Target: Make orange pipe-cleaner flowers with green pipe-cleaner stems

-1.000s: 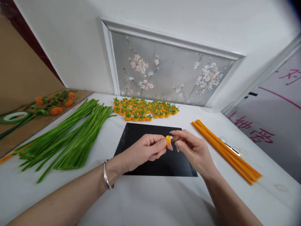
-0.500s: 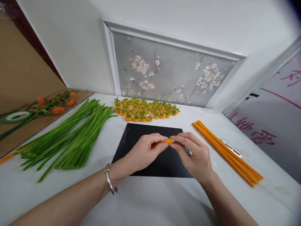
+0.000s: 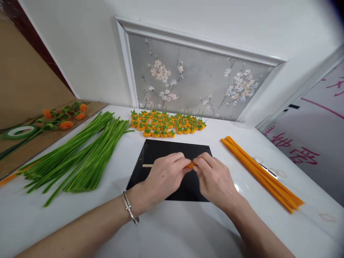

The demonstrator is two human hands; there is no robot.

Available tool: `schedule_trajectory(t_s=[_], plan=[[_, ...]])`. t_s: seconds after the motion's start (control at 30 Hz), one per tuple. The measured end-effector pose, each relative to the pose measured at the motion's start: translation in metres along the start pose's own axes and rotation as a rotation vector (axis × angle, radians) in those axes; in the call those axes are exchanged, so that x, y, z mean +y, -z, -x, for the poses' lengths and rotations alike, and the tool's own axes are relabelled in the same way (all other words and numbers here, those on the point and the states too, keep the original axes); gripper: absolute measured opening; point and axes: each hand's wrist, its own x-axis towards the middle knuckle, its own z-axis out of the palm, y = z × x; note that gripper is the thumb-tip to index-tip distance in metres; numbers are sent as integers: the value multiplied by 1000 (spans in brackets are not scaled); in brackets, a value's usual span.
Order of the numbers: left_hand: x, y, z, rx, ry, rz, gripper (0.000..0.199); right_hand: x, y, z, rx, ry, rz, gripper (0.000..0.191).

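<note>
Over the black mat, my left hand is closed on a small orange fuzzy piece, mostly hidden by the fingers. A thin pale stick juts out to the left from behind this hand. My right hand pinches the other side of the orange piece, its fingertips almost touching those of the left. Behind the mat stand several small orange pieces with green tops. A bundle of orange fuzzy stems lies to the right.
Green fuzzy stems lie in a big pile at the left. Beyond them are green tape and orange flowers on brown cardboard. Scissors lie beside the orange stems. A framed floral panel is on the wall.
Both hands have turned, with their backs now more upward, and the orange piece is more covered by fingers. The pale stick now shows left of my left hand.
</note>
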Motion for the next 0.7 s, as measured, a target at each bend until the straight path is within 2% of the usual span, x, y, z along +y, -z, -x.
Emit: schedule_trajectory(t_s=[0.17, 0.23, 0.3, 0.4, 0.5, 0.53, 0.6, 0.63, 0.7], plan=[[-4, -5, 1, -7, -74, -114, 20, 2, 1, -1, -133, -109, -187, 20], [-4, -6, 1, 20, -61, -65, 15, 5, 2, -1, -133, -93, -210, 18], [-3, -5, 1, 39, -27, 1, 28, 8, 3, -1, -101, -36, -174, 18], [-5, 3, 0, -59, 29, 105, 52, 14, 4, -1, -13, 27, -89, 21], [-11, 16, -5, -196, 115, 166, 62, 20, 6, -1, 62, 10, -71, 19], [-14, 20, -6, -251, 156, 162, 59, 22, 8, -1, 71, -1, -79, 18], [-18, 26, -9, -330, 180, 172, 38, 25, 9, 0, 60, -13, -98, 17], [-19, 27, -11, -353, 169, 169, 29, 26, 10, 0, 43, -15, -108, 17], [-20, 27, -12, -353, 126, 136, 23, 27, 10, 1, -2, -14, -142, 18]])
